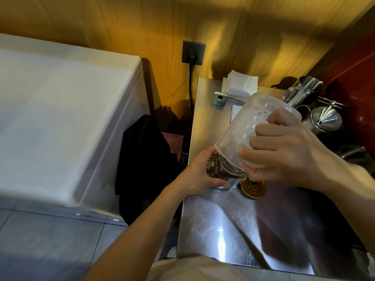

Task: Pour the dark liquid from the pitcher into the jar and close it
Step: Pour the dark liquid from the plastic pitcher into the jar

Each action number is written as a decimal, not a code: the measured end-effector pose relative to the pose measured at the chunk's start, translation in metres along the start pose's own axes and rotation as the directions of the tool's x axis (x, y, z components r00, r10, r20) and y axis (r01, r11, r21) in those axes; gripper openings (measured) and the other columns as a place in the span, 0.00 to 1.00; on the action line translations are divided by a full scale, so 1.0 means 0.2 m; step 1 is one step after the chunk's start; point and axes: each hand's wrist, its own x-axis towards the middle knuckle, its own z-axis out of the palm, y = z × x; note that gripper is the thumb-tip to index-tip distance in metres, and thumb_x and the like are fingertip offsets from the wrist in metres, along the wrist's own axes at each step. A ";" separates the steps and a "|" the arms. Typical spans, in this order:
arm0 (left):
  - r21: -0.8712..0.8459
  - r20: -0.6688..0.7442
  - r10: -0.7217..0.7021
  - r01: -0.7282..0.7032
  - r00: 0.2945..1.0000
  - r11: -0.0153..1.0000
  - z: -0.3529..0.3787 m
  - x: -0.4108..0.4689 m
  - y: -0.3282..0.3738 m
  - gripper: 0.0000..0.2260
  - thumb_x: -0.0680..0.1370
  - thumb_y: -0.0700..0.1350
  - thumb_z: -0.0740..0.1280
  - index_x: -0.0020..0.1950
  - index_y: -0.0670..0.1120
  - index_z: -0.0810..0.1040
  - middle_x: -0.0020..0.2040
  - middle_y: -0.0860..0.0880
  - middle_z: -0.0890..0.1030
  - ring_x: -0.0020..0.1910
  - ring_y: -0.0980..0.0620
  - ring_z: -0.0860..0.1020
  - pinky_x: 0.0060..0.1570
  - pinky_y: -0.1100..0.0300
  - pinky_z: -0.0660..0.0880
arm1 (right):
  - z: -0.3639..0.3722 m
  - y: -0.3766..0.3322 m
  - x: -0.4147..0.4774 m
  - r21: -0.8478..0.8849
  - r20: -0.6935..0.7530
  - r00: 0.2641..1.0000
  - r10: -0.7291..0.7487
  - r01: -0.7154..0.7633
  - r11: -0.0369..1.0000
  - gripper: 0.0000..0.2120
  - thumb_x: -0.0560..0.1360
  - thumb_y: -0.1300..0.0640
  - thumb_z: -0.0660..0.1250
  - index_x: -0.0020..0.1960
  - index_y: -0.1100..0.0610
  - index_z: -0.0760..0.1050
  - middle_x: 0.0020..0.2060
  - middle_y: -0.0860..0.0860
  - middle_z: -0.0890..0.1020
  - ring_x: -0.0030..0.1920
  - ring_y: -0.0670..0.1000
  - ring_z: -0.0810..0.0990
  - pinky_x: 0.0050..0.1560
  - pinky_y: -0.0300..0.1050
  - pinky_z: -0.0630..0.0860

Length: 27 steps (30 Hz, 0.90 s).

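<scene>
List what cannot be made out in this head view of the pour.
- Mouth of the glass jar: covered by the tilted clear plastic pitcher rim, so any stream is unseen.
- Jar fill level: masked by the left hand.
- Pitcher handle: buried in the right hand grip.
- Gold metal lid: print blurred, top edge hidden by right fingers.

Bare steel counter [233,230] nearside, metal jugs [310,92] crowding right, perhaps touching
</scene>
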 end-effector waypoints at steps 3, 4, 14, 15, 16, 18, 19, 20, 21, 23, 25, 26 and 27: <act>0.011 -0.001 -0.003 0.003 1.000 1.000 0.00 0.00 0.01 0.43 0.66 0.45 0.82 0.75 0.53 0.62 0.71 0.48 0.71 0.71 0.49 0.70 0.71 0.44 0.68 | -0.01 0.00 0.00 -0.010 -0.016 1.000 -0.003 0.002 1.000 0.11 0.73 0.59 0.66 0.32 0.60 0.77 0.23 0.52 0.70 0.27 0.54 0.70 0.35 0.47 0.65; 0.013 -0.001 -0.004 0.004 1.000 1.000 0.00 -0.01 0.01 0.44 0.66 0.45 0.82 0.75 0.53 0.61 0.72 0.48 0.70 0.71 0.49 0.69 0.71 0.44 0.68 | -0.01 0.00 0.00 -0.008 -0.020 1.000 -0.003 0.003 1.000 0.11 0.72 0.59 0.66 0.32 0.60 0.78 0.23 0.52 0.70 0.27 0.54 0.70 0.36 0.47 0.65; 0.022 0.012 -0.001 0.001 1.000 1.000 0.00 -0.01 0.02 0.43 0.66 0.44 0.81 0.75 0.52 0.62 0.72 0.48 0.70 0.71 0.49 0.69 0.72 0.44 0.68 | -0.02 -0.01 -0.01 -0.056 -0.020 0.999 -0.028 0.027 0.998 0.10 0.73 0.60 0.66 0.34 0.61 0.78 0.24 0.53 0.72 0.27 0.54 0.72 0.36 0.47 0.64; 0.020 0.011 -0.002 0.001 1.000 1.000 0.00 -0.01 0.02 0.42 0.66 0.44 0.81 0.75 0.52 0.62 0.71 0.47 0.70 0.71 0.48 0.69 0.71 0.44 0.68 | -0.01 -0.02 -0.01 -0.062 -0.017 0.999 -0.036 0.035 0.997 0.11 0.73 0.59 0.66 0.33 0.61 0.78 0.25 0.53 0.72 0.27 0.54 0.72 0.37 0.47 0.64; 0.015 0.011 -0.002 0.002 1.000 1.000 0.00 -0.01 0.02 0.42 0.66 0.44 0.81 0.74 0.52 0.63 0.71 0.47 0.71 0.71 0.48 0.70 0.71 0.44 0.68 | -0.01 -0.02 -0.01 -0.066 -0.015 0.999 -0.042 0.041 0.997 0.11 0.73 0.59 0.66 0.33 0.61 0.78 0.25 0.52 0.73 0.27 0.54 0.72 0.37 0.47 0.64; 0.007 0.010 -0.009 0.009 1.000 1.000 0.00 -0.01 0.02 0.43 0.66 0.44 0.81 0.75 0.52 0.62 0.71 0.47 0.71 0.71 0.48 0.70 0.71 0.43 0.68 | -0.02 -0.02 -0.02 -0.065 -0.012 0.998 -0.054 0.053 0.996 0.10 0.73 0.59 0.66 0.34 0.61 0.78 0.25 0.52 0.73 0.28 0.53 0.72 0.38 0.47 0.64; 0.004 0.011 -0.013 0.013 1.000 1.000 0.00 -0.01 0.01 0.43 0.66 0.44 0.82 0.75 0.52 0.62 0.71 0.47 0.70 0.71 0.47 0.70 0.71 0.43 0.68 | -0.02 -0.01 -0.02 -0.064 -0.017 0.998 -0.056 0.055 0.996 0.10 0.73 0.59 0.66 0.34 0.61 0.78 0.25 0.52 0.73 0.28 0.53 0.72 0.38 0.47 0.63; 0.003 0.013 -0.015 0.015 1.000 1.000 0.00 -0.01 0.01 0.44 0.66 0.44 0.82 0.75 0.52 0.61 0.72 0.47 0.70 0.71 0.47 0.69 0.71 0.43 0.68 | -0.02 -0.01 -0.02 -0.065 -0.025 0.998 -0.058 0.057 0.996 0.10 0.72 0.60 0.67 0.34 0.60 0.78 0.25 0.52 0.72 0.28 0.53 0.71 0.38 0.47 0.63; 0.006 0.014 -0.014 0.014 1.000 1.000 0.00 -0.01 0.01 0.44 0.66 0.44 0.82 0.75 0.53 0.61 0.72 0.48 0.70 0.72 0.47 0.69 0.71 0.43 0.68 | -0.02 -0.01 -0.03 -0.069 -0.031 0.998 -0.063 0.061 0.996 0.09 0.72 0.60 0.67 0.33 0.60 0.79 0.25 0.52 0.72 0.28 0.53 0.71 0.38 0.47 0.63; 0.017 0.007 -0.011 0.011 1.000 1.000 0.00 -0.01 0.01 0.43 0.66 0.45 0.81 0.75 0.53 0.62 0.71 0.48 0.71 0.71 0.48 0.69 0.71 0.43 0.68 | -0.01 -0.02 -0.04 -0.083 -0.042 0.996 -0.082 0.078 0.993 0.09 0.72 0.60 0.68 0.33 0.60 0.79 0.25 0.52 0.73 0.27 0.53 0.72 0.38 0.47 0.63; 0.011 0.001 -0.009 0.009 1.000 1.000 0.00 -0.01 0.01 0.42 0.66 0.45 0.81 0.74 0.52 0.63 0.70 0.48 0.71 0.70 0.47 0.70 0.70 0.42 0.69 | -0.01 -0.04 -0.06 -0.086 -0.053 0.995 -0.078 0.074 0.994 0.09 0.72 0.61 0.68 0.33 0.60 0.78 0.25 0.52 0.73 0.28 0.52 0.71 0.39 0.46 0.64; 0.006 -0.001 -0.011 0.011 1.000 1.000 0.00 -0.01 0.01 0.42 0.66 0.44 0.81 0.74 0.52 0.63 0.70 0.48 0.71 0.70 0.47 0.70 0.70 0.42 0.69 | 0.00 -0.04 -0.07 -0.082 -0.064 0.996 -0.068 0.063 0.995 0.09 0.72 0.60 0.68 0.33 0.60 0.78 0.25 0.52 0.73 0.29 0.52 0.70 0.39 0.46 0.64; 0.003 -0.001 -0.015 0.015 1.000 1.000 0.00 -0.01 0.01 0.43 0.65 0.44 0.81 0.75 0.52 0.63 0.71 0.48 0.71 0.71 0.47 0.70 0.71 0.42 0.69 | 0.00 -0.04 -0.08 -0.080 -0.074 0.996 -0.055 0.049 0.996 0.09 0.72 0.60 0.68 0.34 0.60 0.78 0.25 0.51 0.72 0.30 0.52 0.68 0.39 0.46 0.64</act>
